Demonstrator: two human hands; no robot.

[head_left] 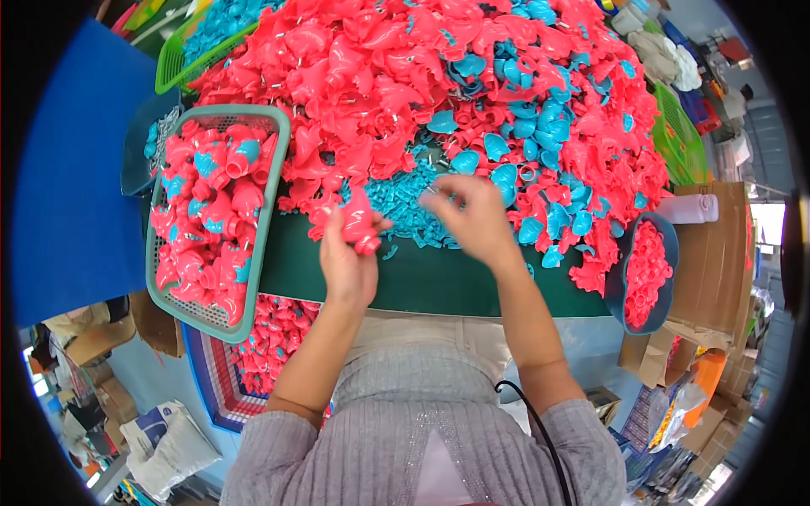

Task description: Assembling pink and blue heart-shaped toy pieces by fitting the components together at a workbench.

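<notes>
My left hand [348, 268] is closed around a glossy pink plastic part [360, 218], a hollow moulded piece with a ring-like end turned toward me. My right hand [477, 218] is to its right, thumb and fingers pinched together above a heap of small turquoise plastic pieces [403, 202]. Whatever sits between those fingertips, if anything, is too small and blurred to make out. Behind both hands rises a big pile of pink moulded shells [354, 84], and curved turquoise shells [548, 126] are mixed into its right side.
At left on the green table [405, 282] stands a grey-green basket [277, 202] of pink-and-turquoise assemblies. A dark bowl [626, 278] of small pink parts is at the right edge. Below the table a blue crate [202, 379] holds more pink parts. Cardboard boxes [709, 270] stand at right.
</notes>
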